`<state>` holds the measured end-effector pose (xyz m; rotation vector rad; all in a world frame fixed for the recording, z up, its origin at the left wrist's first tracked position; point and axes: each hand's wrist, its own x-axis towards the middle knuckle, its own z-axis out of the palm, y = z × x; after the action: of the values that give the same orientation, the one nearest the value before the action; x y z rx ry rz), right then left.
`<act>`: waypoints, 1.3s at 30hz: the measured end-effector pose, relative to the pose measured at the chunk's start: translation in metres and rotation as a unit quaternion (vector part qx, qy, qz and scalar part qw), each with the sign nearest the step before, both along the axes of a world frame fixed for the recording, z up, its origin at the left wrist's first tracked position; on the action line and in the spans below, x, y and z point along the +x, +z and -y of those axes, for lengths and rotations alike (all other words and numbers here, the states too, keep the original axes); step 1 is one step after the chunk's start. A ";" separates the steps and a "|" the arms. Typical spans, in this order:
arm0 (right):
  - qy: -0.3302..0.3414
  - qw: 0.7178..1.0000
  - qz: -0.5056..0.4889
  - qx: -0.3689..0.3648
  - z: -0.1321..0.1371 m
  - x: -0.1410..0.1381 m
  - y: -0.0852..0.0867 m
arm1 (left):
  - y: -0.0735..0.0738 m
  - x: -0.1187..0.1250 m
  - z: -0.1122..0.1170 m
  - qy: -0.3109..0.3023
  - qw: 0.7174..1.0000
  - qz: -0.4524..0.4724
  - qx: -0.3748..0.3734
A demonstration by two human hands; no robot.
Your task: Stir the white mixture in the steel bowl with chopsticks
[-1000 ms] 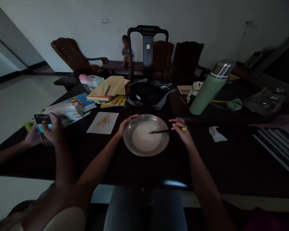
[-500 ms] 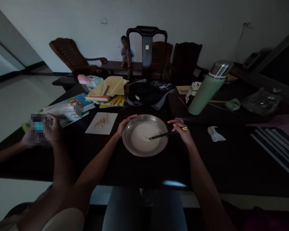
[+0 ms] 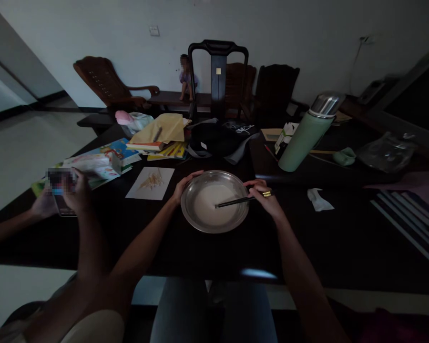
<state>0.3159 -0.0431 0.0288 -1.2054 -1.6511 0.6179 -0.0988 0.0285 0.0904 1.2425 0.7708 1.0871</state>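
A round metal basin [image 3: 188, 215] stands on the dark table in front of me, with a pale, milky batter-like liquid [image 3: 209, 197] in it. My left hand [image 3: 184, 186] grips the basin's left rim. In my right hand [image 3: 266, 196], which wears a gold ring, is a pair of dark chopsticks [image 3: 236, 201]. Their tips dip into the liquid near the basin's middle, and the hand is close to the right rim. Left of the basin lies a white sheet of paper [image 3: 137, 189] bearing a small heap of thin toothpick-like sticks [image 3: 153, 180].
At left, another person's hands [image 3: 76, 193] hold a phone [image 3: 66, 207]. Books and an envelope [image 3: 160, 129], a dark bag [image 3: 214, 138] and a green thermos [image 3: 303, 143] stand behind the basin. A crumpled tissue [image 3: 320, 200] and stacked folders [image 3: 407, 219] lie right. Another person sits at the back.
My right hand has moved a little left, towards the basin's rim, carrying the chopstick tips left through the liquid. My left hand stays on the rim. The other person's thumb has shifted over the phone.
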 end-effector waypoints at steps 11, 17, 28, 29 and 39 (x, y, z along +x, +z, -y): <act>-0.066 0.997 -0.037 0.032 -0.001 0.015 0.000 | -0.062 -0.174 -0.055 0.134 0.959 0.119 0.218; 0.001 0.999 0.039 -0.002 -0.004 -0.007 -0.005 | -0.059 -0.172 -0.052 0.122 0.956 0.123 0.238; -0.002 1.000 0.010 -0.002 -0.003 -0.004 -0.002 | -0.073 -0.189 -0.060 0.202 0.948 0.025 0.244; 0.007 1.000 0.026 -0.008 -0.003 -0.008 -0.003 | -0.072 -0.189 -0.060 0.221 0.946 0.022 0.236; -0.065 0.996 -0.055 0.024 -0.001 0.006 -0.002 | -0.024 -0.066 -0.016 0.070 0.997 0.018 0.002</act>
<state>0.3218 -0.0418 0.0268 -1.2115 -1.4761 0.5496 -0.1647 0.0447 0.0664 1.1829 0.8384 1.2217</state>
